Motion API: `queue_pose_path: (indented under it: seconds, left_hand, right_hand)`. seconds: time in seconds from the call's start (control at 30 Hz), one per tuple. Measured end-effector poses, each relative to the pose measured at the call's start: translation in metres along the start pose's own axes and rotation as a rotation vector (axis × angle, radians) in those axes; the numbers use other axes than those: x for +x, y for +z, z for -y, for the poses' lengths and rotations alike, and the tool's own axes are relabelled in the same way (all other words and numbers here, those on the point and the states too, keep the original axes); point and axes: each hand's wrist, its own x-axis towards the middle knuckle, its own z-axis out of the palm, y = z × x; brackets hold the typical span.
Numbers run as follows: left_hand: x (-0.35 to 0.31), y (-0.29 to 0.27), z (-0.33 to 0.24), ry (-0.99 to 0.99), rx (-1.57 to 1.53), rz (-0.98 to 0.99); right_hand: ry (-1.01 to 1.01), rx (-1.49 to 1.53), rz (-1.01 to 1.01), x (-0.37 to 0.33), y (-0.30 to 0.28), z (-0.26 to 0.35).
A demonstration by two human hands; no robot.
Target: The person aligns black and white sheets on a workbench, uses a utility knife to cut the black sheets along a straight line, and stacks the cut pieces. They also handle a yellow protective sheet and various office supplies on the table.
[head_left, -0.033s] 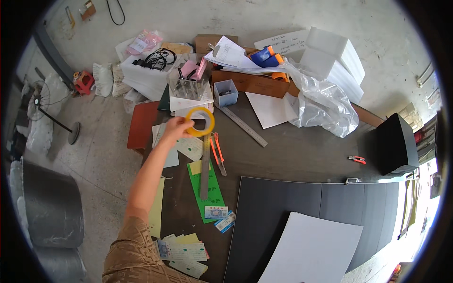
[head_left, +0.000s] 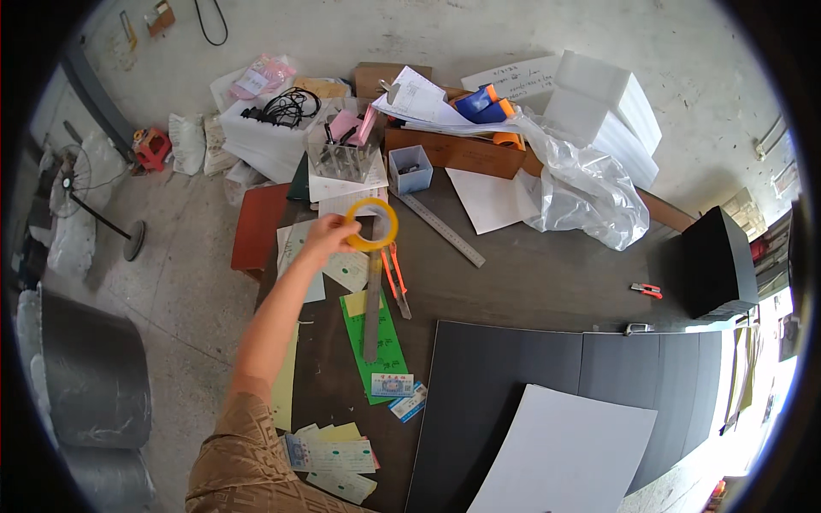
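My left hand (head_left: 329,237) reaches out over the dark table, its fingers pinching the left side of a yellow roll of tape (head_left: 392,226). The ring is held above the far end of a steel ruler (head_left: 371,321). Just to the right of that ruler lies an orange utility knife (head_left: 394,272) with its blade out. Beneath the ruler is a green paper pad (head_left: 353,329), partly overlapped by a small printed card (head_left: 392,385). Loose paper slips (head_left: 346,269) lie below my wrist. My right hand is out of the picture.
A black board (head_left: 505,359) with a white sheet (head_left: 573,445) covers the near right. Farther back are a second ruler (head_left: 445,229), a pen holder (head_left: 342,161), a small bin (head_left: 410,177) and clear plastic wrap (head_left: 590,201). A black box (head_left: 714,265) stands at the right.
My left hand has shifted slightly to the right and the tape roll with it, also a touch nearer. Everything on the table keeps its place.
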Motion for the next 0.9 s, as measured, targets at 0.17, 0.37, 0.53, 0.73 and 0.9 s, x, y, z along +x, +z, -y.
queue_pose_path:
  seconds: [0.17, 0.37, 0.53, 0.73, 0.9]
  left_hand:
    - [0.017, 0.052, 0.028, 0.054, 0.043, -0.024]
    - [-0.024, 0.055, 0.025, 0.684, 1.166, 0.128]
    - [-0.045, 0.039, 0.051, 0.883, 1.518, 0.259]
    - [-0.039, 0.066, 0.041, 1.086, 1.482, 0.265]
    - [-0.014, 0.09, 0.047, 1.175, 1.561, 0.331]
  right_hand:
    - [-0.02, -0.043, 0.008, 0.001, 0.012, 0.003]
    - [-0.041, -0.05, 0.003, -0.004, 0.016, 0.001]
    - [-0.036, -0.075, 0.016, 0.0, 0.014, -0.003]
    - [-0.039, -0.009, -0.055, 0.014, -0.019, 0.002]
    - [-0.039, -0.051, 0.062, 0.018, -0.017, 0.003]
